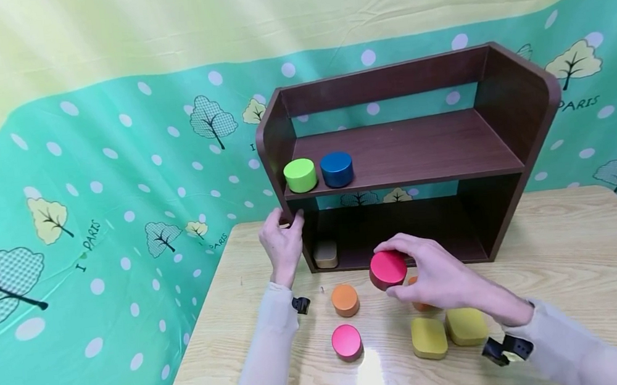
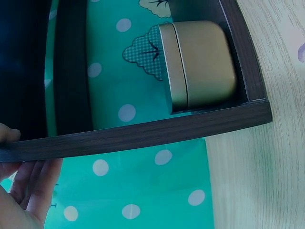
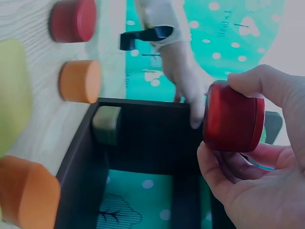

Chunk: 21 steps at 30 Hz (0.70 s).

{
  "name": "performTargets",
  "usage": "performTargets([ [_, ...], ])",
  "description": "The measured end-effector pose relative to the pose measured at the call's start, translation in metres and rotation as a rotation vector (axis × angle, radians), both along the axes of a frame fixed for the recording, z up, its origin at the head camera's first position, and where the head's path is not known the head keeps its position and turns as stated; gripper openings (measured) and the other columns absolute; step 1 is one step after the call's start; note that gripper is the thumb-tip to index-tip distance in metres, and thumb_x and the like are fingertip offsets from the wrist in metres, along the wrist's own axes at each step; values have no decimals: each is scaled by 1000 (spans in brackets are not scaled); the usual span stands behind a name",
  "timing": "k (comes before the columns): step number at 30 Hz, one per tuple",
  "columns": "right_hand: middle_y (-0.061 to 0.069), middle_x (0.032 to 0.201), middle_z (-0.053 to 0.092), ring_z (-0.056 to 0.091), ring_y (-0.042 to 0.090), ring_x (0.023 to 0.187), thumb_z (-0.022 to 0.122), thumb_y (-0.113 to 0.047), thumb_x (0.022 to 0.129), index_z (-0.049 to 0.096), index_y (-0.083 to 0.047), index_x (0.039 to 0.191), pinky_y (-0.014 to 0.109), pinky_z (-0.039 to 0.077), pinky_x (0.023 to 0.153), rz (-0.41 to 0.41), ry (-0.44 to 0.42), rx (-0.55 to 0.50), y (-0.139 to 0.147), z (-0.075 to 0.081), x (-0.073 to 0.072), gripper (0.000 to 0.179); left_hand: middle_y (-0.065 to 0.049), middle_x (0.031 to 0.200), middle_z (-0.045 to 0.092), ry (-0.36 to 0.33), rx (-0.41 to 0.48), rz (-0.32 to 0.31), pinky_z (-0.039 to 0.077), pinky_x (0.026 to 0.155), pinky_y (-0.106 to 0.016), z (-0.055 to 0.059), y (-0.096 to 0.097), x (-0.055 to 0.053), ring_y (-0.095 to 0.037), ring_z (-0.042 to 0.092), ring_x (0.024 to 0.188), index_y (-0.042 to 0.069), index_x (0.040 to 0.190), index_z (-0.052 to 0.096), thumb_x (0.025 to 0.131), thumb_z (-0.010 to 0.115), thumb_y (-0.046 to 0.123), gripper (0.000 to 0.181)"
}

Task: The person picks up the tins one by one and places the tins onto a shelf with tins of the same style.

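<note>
My right hand [image 1: 433, 270] grips a round red tin [image 1: 388, 270] by its sides, in front of the lower part of a dark brown shelf [image 1: 427, 147]. In the right wrist view, the thumb lies on one side of the tin [image 3: 233, 117] and the fingers curl round the other. The shelf's left side panel is pinched by my left hand [image 1: 282, 244], thumb inside and fingers outside in the left wrist view. Low in that corner stands a gold-beige tin [image 2: 205, 64] with rounded corners. A green tin [image 1: 301, 176] and a blue tin [image 1: 336, 169] stand on the upper board, at its left.
On the wooden table [image 1: 588, 258] before the shelf are an orange tin [image 1: 345, 300], a pink-red tin [image 1: 348, 342] and two yellow squarish tins [image 1: 429, 337]. Another orange tin [image 3: 28, 193] is partly hidden behind my right hand in the head view. A patterned curtain [image 1: 119, 192] hangs behind.
</note>
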State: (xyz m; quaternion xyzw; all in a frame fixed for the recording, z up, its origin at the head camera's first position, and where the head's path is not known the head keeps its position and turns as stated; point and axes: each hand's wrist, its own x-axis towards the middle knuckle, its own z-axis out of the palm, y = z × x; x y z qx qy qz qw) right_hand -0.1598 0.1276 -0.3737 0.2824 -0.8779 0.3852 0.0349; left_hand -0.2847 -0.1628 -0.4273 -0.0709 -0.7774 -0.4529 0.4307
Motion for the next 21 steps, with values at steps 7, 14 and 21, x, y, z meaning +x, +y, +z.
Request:
performTargets([
  [7, 2, 124, 72, 64, 18, 106, 96, -12, 75, 69, -14, 135, 24, 60, 86, -28, 32, 5, 6, 14, -5, 65, -20, 82, 77, -4, 6, -2, 56, 72, -52, -1, 0, 0, -39, 75, 79, -1, 84, 72, 91, 81, 10, 17],
  [14, 6, 126, 73, 64, 22, 110, 95, -15, 77, 69, -11, 136, 25, 61, 85, -48, 31, 8, 7, 27, -9, 65, -20, 84, 78, -8, 17, -11, 56, 74, -52, -1, 1, -1, -39, 76, 81, -1, 85, 73, 92, 81, 9, 15],
  [21, 8, 125, 74, 65, 22, 108, 94, -18, 79, 70, -10, 135, 27, 60, 85, -66, 60, 2, 5, 36, -19, 61, -21, 84, 78, -5, 25, -22, 58, 75, -59, -3, 0, -2, -40, 75, 80, -2, 85, 72, 92, 81, 9, 15],
])
